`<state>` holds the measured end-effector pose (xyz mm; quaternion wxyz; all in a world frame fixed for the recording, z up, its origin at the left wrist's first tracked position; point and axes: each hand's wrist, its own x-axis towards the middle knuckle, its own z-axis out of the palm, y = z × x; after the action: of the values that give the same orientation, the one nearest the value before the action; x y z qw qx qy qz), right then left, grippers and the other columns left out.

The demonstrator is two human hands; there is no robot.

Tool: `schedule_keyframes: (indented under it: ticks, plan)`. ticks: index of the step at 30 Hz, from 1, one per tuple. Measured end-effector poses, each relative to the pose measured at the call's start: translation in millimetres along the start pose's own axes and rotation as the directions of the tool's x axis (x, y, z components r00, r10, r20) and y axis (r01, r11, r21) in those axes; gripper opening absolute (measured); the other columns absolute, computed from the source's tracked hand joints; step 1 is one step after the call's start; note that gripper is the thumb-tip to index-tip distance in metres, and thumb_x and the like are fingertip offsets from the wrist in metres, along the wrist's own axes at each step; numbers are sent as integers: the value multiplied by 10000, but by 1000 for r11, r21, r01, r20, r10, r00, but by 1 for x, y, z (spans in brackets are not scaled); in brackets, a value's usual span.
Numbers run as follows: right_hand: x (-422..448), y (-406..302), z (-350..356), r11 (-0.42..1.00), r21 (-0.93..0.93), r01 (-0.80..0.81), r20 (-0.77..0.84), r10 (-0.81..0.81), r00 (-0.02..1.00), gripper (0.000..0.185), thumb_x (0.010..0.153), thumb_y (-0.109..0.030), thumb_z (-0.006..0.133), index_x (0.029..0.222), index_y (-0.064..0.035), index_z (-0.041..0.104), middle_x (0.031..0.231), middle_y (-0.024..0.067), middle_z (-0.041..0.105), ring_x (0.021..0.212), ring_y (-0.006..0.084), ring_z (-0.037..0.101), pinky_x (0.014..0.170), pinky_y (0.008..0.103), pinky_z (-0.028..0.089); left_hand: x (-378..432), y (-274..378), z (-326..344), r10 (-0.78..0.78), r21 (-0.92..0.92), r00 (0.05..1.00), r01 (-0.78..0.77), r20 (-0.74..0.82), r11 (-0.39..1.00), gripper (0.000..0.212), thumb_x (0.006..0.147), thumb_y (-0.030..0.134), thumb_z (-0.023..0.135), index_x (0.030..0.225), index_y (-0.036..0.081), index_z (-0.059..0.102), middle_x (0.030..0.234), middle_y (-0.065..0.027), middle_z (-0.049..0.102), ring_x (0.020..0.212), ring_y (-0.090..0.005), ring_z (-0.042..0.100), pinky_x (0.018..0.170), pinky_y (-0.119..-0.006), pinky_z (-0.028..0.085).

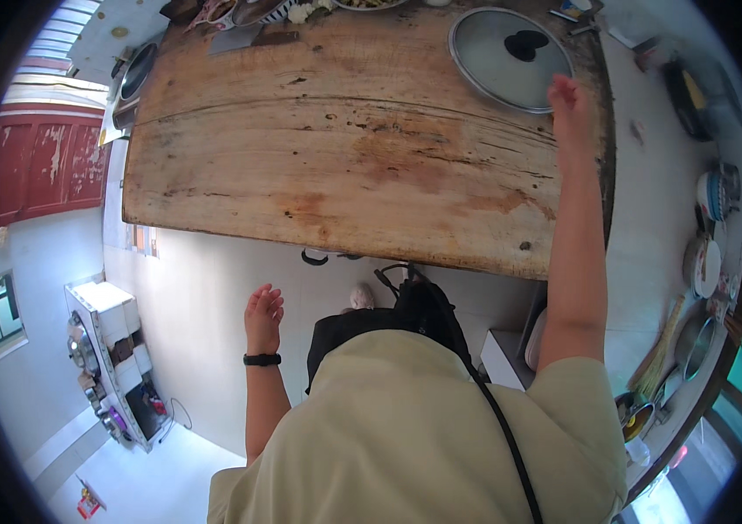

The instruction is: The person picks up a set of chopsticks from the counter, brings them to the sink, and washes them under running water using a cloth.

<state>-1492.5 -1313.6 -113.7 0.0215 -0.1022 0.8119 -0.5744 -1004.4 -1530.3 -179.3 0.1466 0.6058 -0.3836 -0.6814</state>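
Observation:
A round glass pot lid [495,72] with a metal rim and a black knob [525,46] lies at the far right of a worn wooden table [318,164]. My right hand [568,105] is stretched out over the table's right side, beside the lid's near right rim. It is blurred and its fingers are curled; whether it touches the rim I cannot tell. Below the table's near edge hangs my left hand [264,319], with a black band [262,359] on the wrist. Its fingers are loosely bent and slightly apart, holding nothing.
Along the table's far edge are a cleaver [236,40], white cauliflower pieces [305,12] and a dish of food [371,3]. A broom [659,354] and several pans stand at the right. At the left is a shelf unit [115,354] with pots.

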Motion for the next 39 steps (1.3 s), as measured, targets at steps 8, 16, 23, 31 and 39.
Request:
schedule_keyframes:
  ticks: [8, 16, 23, 31, 39]
  plan:
    - [29, 127, 12, 705, 573, -417, -296, 653, 697, 285, 777, -79, 533, 1042, -11, 452, 974, 83, 504, 880, 184, 495, 792, 284, 369, 2, -25, 33, -110, 82, 990, 117, -84, 990, 210, 844, 193, 489, 1016, 73, 505, 854, -22, 559, 717, -86, 512, 604, -201, 413]
    - [-4, 126, 44, 493, 782, -382, 89, 518, 851, 217, 777, -62, 515, 986, -38, 462, 977, 65, 516, 906, 164, 485, 817, 292, 366, 28, 5, 89, 7, 264, 1000, -14, 30, 964, 193, 861, 205, 483, 992, 69, 522, 856, -25, 569, 738, -86, 515, 646, -207, 409]
    - [4, 102, 45, 208, 880, -427, 271, 518, 811, 208, 769, -117, 537, 919, -13, 439, 864, 101, 478, 860, 228, 486, 831, 356, 373, 45, 11, 101, -18, 295, 988, -29, 154, 955, 182, 863, 197, 479, 982, 68, 526, 854, -28, 575, 740, -84, 517, 652, -210, 410]
    - [4, 102, 56, 148, 891, -429, 251, 626, 739, 388, 751, -318, 565, 945, -24, 402, 825, 72, 421, 765, 211, 454, 793, 348, 381, 55, 38, 116, 12, 311, 968, -92, 249, 946, 161, 866, 174, 464, 975, 71, 524, 857, -16, 571, 739, -81, 518, 643, -212, 410]
    - [-68, 85, 53, 169, 873, -458, 249, 653, 715, 493, 748, -439, 530, 1021, -46, 410, 904, 57, 426, 821, 195, 427, 793, 337, 360, 70, 62, 145, 106, 305, 868, -282, 485, 910, 166, 863, 188, 478, 935, 48, 532, 820, -11, 565, 740, -72, 516, 634, -192, 398]
